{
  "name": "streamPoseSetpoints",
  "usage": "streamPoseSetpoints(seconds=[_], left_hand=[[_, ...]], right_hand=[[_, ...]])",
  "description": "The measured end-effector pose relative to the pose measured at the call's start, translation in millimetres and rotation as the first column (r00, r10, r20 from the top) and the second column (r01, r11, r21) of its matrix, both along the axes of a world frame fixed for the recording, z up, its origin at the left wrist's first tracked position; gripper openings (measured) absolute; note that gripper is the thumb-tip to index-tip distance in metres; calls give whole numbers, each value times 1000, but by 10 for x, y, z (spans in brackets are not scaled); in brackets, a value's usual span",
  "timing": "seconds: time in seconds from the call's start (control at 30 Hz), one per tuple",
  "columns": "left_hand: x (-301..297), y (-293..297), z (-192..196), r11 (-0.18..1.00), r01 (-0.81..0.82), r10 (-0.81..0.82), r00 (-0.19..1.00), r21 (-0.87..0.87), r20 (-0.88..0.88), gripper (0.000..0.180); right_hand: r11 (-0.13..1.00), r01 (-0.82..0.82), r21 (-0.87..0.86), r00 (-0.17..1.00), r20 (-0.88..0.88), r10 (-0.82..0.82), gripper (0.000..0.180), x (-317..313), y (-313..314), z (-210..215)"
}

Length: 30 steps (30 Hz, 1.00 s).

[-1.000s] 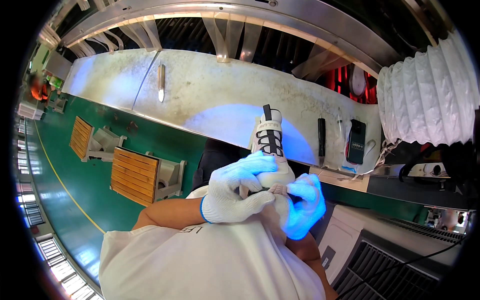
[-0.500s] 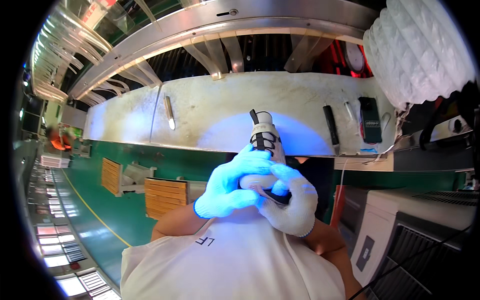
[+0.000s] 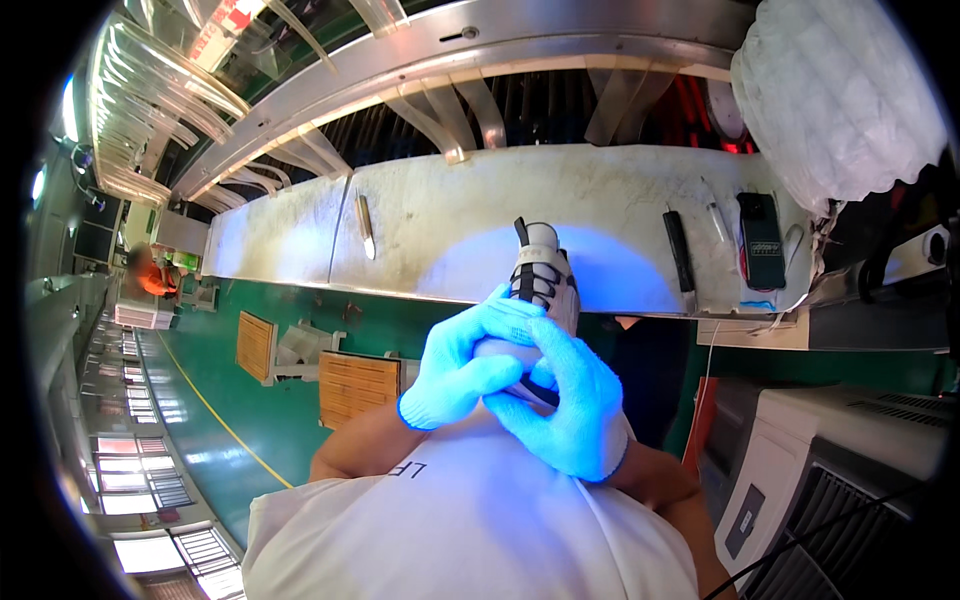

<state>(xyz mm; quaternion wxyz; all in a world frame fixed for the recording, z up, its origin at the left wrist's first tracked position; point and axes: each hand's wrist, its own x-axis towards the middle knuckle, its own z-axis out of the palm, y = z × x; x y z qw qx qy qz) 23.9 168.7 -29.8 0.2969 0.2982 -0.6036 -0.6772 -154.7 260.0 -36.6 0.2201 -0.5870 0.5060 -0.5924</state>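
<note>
A pale grey and white sneaker with black laces and a heel loop points its toe toward me, its heel over the workbench edge. My left hand, in a knit glove lit blue, wraps the shoe's left side, fingers across the lower laces. From the right, my right hand, gloved the same way, closes round the toe, its fingers meeting the left hand's on top. Most of the toe and the sole are hidden behind the gloves.
On the pale workbench lie a wooden-handled blade tool, a black-handled tool, a white pen-like tool and a dark phone-like device. A white ribbed duct hangs right. Slatted stools stand left; a person in orange is beyond.
My right hand has shifted over the toe, its fingers reaching further up toward the left hand, and more of the blue light falls on it. The whole view has swung slightly, moving the bench rightward.
</note>
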Motion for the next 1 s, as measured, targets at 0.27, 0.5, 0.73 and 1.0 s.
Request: streamPoseSetpoints(seconds=[0.27, 0.5, 0.73, 1.0], left_hand=[[-72, -271, -121, 908, 112, -115, 993, -403, 15, 54], [-43, -428, -144, 899, 146, -154, 988, -414, 15, 50], [100, -509, -29, 930, 212, -206, 977, -301, 49, 49], [126, -367, 181, 955, 148, -80, 962, -256, 261, 57]], right_hand=[[983, 182, 19, 976, -123, -178, 74, -90, -50, -125], [984, 176, -12, 981, -83, -177, 73, -96, -190, -266], [985, 168, 38, 985, -58, -165, 73, -31, -298, -271], [994, 90, 57, 995, -55, -87, 75, 77, -347, -355]])
